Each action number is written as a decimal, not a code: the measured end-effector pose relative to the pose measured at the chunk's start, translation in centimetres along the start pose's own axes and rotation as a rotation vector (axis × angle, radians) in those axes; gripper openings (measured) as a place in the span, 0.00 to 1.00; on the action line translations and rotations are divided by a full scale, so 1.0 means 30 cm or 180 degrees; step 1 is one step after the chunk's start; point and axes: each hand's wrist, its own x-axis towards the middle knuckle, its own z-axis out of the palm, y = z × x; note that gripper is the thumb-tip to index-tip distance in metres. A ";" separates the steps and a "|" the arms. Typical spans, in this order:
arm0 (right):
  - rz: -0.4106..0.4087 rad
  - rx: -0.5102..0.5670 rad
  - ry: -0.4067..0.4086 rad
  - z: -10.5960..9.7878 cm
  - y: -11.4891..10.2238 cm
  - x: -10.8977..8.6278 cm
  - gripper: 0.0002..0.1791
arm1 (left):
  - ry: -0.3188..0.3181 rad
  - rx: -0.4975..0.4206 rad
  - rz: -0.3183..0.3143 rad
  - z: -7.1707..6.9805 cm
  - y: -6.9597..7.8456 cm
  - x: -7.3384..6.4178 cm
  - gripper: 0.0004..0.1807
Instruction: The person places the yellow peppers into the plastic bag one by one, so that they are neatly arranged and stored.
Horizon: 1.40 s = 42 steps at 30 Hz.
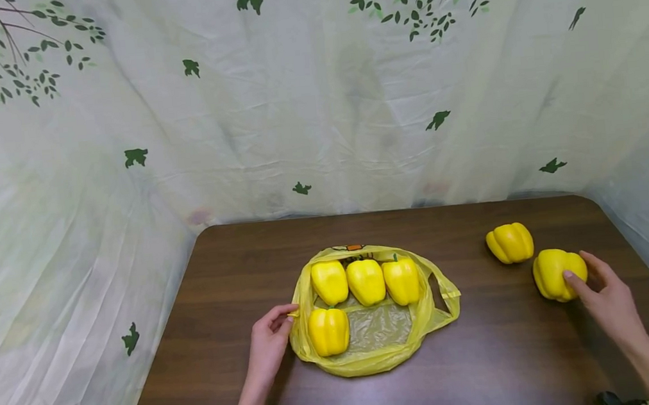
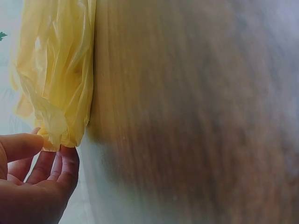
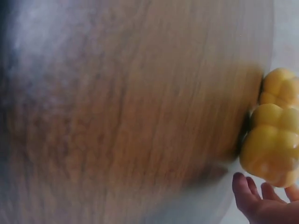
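A yellow plastic bag lies spread on the brown table with its mouth upward. Several yellow bell peppers sit inside: a row along the back and one at the front left. My left hand pinches the bag's left edge between thumb and fingers; the left wrist view shows the gathered plastic at the fingertips. On the right, my right hand is at a yellow bell pepper, thumb over its front side and fingers at its right edge. In the right wrist view, its fingers lie loosely extended beside that pepper.
Another yellow bell pepper lies behind and left of the one at my right hand. The bag's handle loop points right. A pale curtain with printed leaves stands behind the table and along both sides.
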 end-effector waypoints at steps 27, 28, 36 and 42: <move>0.0392 0.0270 -0.0520 -0.004 0.004 0.013 0.46 | 0.0009 0.0042 0.0014 -0.002 -0.002 0.000 0.13; 0.0399 0.0277 -0.0507 -0.003 0.003 0.014 0.46 | 0.0010 0.0041 0.0016 -0.002 -0.001 0.000 0.13; 0.0552 0.0388 -0.0407 0.012 -0.009 0.015 0.48 | -0.0008 0.0075 0.0025 -0.005 0.004 -0.001 0.13; 0.0656 0.0503 -0.0324 0.018 -0.018 0.010 0.49 | -0.0004 0.0087 0.0008 -0.005 0.004 -0.004 0.13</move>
